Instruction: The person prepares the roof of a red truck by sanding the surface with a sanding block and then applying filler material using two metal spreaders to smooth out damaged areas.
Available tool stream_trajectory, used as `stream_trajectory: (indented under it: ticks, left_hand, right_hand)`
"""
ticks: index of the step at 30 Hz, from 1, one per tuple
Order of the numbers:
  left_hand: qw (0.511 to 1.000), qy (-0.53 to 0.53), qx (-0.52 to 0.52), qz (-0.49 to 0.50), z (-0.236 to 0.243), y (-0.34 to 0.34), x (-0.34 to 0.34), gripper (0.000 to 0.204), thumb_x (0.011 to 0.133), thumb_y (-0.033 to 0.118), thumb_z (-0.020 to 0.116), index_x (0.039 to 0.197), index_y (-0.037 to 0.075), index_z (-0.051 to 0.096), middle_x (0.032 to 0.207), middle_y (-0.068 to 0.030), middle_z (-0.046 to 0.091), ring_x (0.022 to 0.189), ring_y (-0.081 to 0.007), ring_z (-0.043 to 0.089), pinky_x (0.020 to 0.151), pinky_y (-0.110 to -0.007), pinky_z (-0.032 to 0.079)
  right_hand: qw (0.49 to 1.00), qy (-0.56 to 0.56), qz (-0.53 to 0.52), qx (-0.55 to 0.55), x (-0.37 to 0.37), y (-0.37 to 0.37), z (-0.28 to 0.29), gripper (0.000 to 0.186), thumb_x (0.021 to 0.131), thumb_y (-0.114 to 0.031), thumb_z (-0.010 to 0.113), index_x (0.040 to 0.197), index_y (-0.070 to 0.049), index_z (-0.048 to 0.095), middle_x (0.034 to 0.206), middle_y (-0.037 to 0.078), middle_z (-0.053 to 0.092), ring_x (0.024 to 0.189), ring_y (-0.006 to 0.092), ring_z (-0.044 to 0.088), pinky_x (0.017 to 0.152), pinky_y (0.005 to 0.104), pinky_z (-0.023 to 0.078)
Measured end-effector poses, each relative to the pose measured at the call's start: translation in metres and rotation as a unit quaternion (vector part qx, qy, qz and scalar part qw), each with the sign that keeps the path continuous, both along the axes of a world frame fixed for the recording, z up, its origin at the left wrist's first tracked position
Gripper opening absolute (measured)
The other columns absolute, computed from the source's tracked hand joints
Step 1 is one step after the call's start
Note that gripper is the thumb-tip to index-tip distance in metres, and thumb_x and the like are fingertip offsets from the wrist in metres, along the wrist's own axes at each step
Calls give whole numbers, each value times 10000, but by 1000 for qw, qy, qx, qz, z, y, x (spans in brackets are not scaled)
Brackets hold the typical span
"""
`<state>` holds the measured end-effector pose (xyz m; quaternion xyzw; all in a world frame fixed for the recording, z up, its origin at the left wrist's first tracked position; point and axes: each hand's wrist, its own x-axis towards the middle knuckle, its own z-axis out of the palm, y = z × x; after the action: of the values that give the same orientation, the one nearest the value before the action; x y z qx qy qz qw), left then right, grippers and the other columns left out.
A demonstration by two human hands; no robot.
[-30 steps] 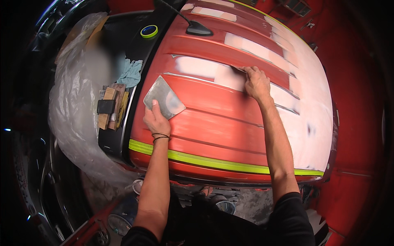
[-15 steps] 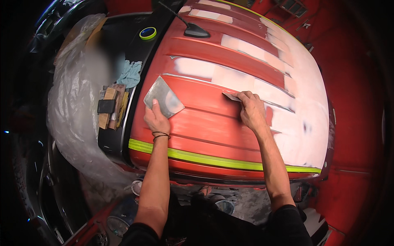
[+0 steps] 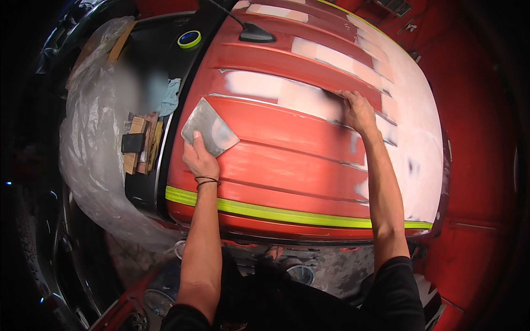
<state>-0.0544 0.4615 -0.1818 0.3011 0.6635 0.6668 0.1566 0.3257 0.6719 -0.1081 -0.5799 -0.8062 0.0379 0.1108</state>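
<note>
The red car roof (image 3: 276, 165) spreads before me, with pale patches across its ribs and a wide whitish area on the right. My left hand (image 3: 200, 159) grips the lower corner of a grey, squarish metal mixing plate (image 3: 207, 122), thumb on top; a paler smear lies on its face. My right hand (image 3: 361, 113) is closed, reaching over a pale patch (image 3: 309, 101) on one rib. Its fingers pinch a thin dark filler spreader (image 3: 332, 92), now seen almost edge-on and mostly hidden by the fingers and shadow.
Yellow-green masking tape (image 3: 287, 214) runs along the roof's near edge. A black antenna (image 3: 256, 33) stands at the far left. On the dark panel lie a tape roll (image 3: 189, 39), a blue cloth (image 3: 169, 98) and stacked sanding blocks (image 3: 134, 143). Plastic sheeting (image 3: 91, 143) hangs further left.
My right hand has moved away from me and slightly right, from the red ribs to a pale patch. The left hand and plate sit slightly further left in view, as the whole view has shifted.
</note>
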Motion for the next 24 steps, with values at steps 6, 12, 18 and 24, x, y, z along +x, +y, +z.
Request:
stream_trajectory:
  ticks: [6, 12, 18, 24]
  left_hand:
    - [1000, 4, -15, -6, 2, -1, 1, 465, 1168, 334, 523, 1234, -91, 701, 1059, -177, 766, 929, -258, 720, 828, -394, 553]
    - [1000, 15, -4, 11, -2, 3, 1, 464, 1162, 328, 518, 1209, -95, 702, 1005, -231, 775, 891, -338, 754, 783, -443, 558]
    - [1000, 13, 3, 8, 5, 1, 1, 467, 1165, 324, 510, 1217, -102, 693, 1024, -243, 778, 903, -354, 763, 778, -454, 560]
    - [1000, 18, 11, 2, 5, 3, 3, 468, 1168, 320, 506, 1222, -107, 689, 1042, -234, 769, 923, -318, 740, 820, -436, 562]
  right_hand:
    - [1000, -13, -4, 7, 0, -6, -4, 361, 1092, -132, 532, 1353, -235, 759, 1338, 100, 727, 1190, 403, 677, 1015, 543, 557]
    - [998, 3, 40, 42, -3, -74, -2, 415, 1010, -23, 570, 1335, -202, 757, 1302, 105, 736, 1145, 393, 685, 975, 532, 566]
    - [999, 17, 41, 16, 4, -107, 12, 413, 1006, -17, 570, 1321, -207, 759, 1305, 92, 736, 1158, 380, 689, 965, 548, 564]
    - [999, 17, -8, 29, 7, -27, 9, 361, 1077, -114, 540, 1339, -238, 756, 1325, 94, 728, 1178, 385, 687, 979, 568, 561]
